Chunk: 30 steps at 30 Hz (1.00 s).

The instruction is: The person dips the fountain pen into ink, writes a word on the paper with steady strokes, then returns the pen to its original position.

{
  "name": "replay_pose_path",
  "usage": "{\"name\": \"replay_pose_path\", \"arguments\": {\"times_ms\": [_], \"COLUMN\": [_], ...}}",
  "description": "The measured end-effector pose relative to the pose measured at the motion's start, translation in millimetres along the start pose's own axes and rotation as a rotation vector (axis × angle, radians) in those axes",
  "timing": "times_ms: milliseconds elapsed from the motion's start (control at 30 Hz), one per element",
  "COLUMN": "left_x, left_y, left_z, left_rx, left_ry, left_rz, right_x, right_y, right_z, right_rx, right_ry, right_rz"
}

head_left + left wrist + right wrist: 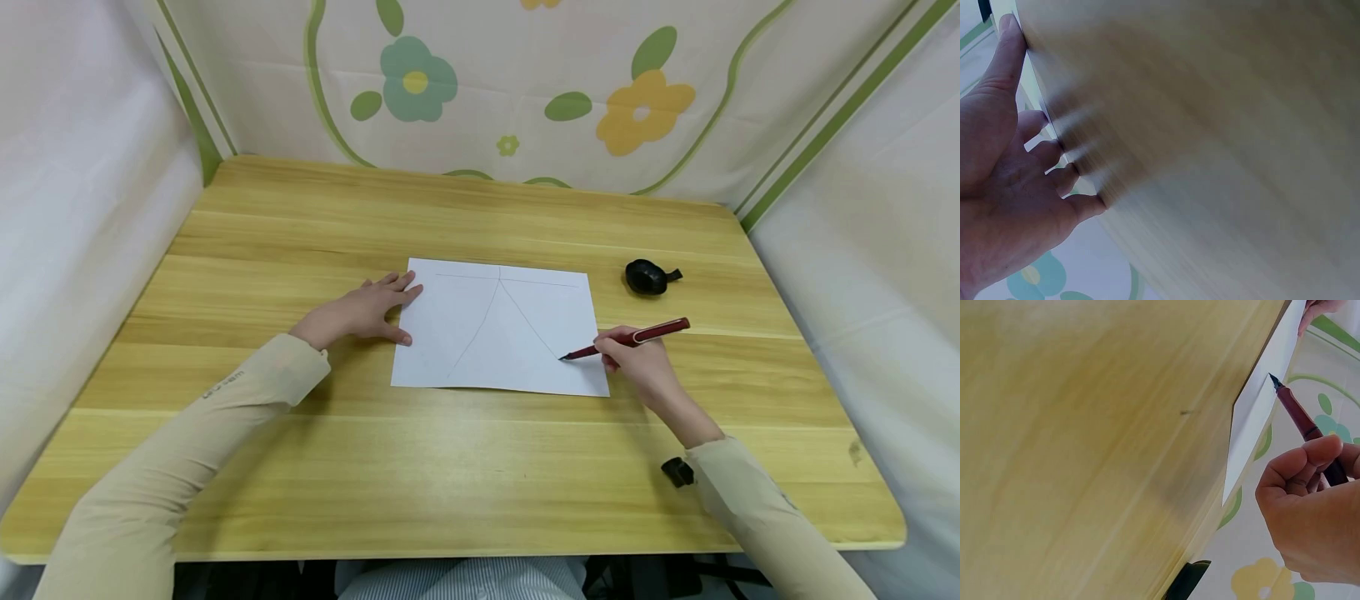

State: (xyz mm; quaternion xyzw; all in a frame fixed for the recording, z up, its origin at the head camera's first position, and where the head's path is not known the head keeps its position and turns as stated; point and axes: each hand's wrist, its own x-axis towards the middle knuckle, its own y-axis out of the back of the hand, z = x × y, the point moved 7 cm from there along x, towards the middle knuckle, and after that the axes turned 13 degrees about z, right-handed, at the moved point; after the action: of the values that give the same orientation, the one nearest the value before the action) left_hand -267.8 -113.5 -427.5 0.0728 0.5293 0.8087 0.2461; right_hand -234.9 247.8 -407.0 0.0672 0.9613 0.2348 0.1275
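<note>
A white sheet of paper (517, 333) lies on the wooden table, with thin drawn lines: a near-level line along the top, a short upright stroke, and two lines slanting down and apart. My right hand (637, 362) grips a dark red fountain pen (660, 331), its nib at the lower end of the right slanting line. In the right wrist view, thumb and fingers curl round the barrel of the pen (1297, 414). With fingers spread, my left hand (367, 308) rests at the paper's left edge; its fingertips show along that edge in the left wrist view.
A black rounded object with a short tab (647, 277) sits on the table (450, 467) behind my right hand. A small black piece (678, 472) lies beside my right sleeve. White fabric with printed flowers (480, 100) hangs behind the table, and plain fabric stands on both sides.
</note>
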Motion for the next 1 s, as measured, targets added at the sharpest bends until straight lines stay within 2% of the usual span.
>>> {"name": "replay_pose_path", "arguments": {"times_ms": [467,1000], "left_x": [0.1,0.6], "left_y": [-1.2,-0.9], "left_z": [-1.6,-1.7], "left_rx": [0.009,0.007], "left_ry": [-0.004,-0.007], "left_rz": [0.000,0.003], "right_x": [-5.0,-7.9], "right_y": [7,15], "right_z": [-2,1], "right_rx": [0.034,-0.005], "right_ry": [0.036,0.042], "right_rz": [-0.029,-0.053]}}
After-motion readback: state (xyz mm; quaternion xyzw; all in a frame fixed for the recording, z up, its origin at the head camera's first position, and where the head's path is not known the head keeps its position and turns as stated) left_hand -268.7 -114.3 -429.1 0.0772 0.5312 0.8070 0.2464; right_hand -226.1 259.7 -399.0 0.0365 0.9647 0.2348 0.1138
